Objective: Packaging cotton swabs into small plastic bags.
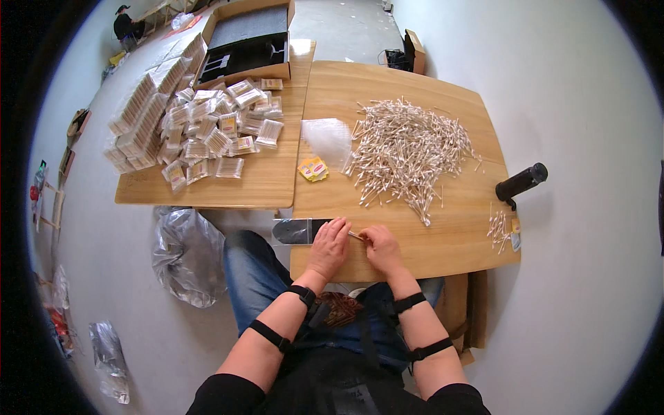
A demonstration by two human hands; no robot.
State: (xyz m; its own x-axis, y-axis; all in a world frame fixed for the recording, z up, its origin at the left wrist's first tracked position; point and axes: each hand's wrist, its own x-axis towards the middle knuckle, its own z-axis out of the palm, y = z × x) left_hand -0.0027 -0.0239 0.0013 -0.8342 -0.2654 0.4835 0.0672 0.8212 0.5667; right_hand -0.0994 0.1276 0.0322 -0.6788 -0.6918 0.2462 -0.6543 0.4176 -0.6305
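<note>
In this pale-walled room we look down on two wooden tables (456, 242), the left one bearing many bagged swabs (218, 142), the right one a big loose pile of cotton swabs (411, 152). At the near edge we see a flat dark strip (293, 232) running under our left hand (329, 247), fingers extended, any grip hidden, while our right hand (382, 249) pinches a thin pale piece (355, 236) between the two

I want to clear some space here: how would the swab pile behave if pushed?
The swab pile would probably spread rather than slide whole, since its thin sticks lie loose and crisscrossed. It looks light for its bulk, being all slim sticks. Some might scatter over the table; a few lie apart at the pile's edge.
</note>
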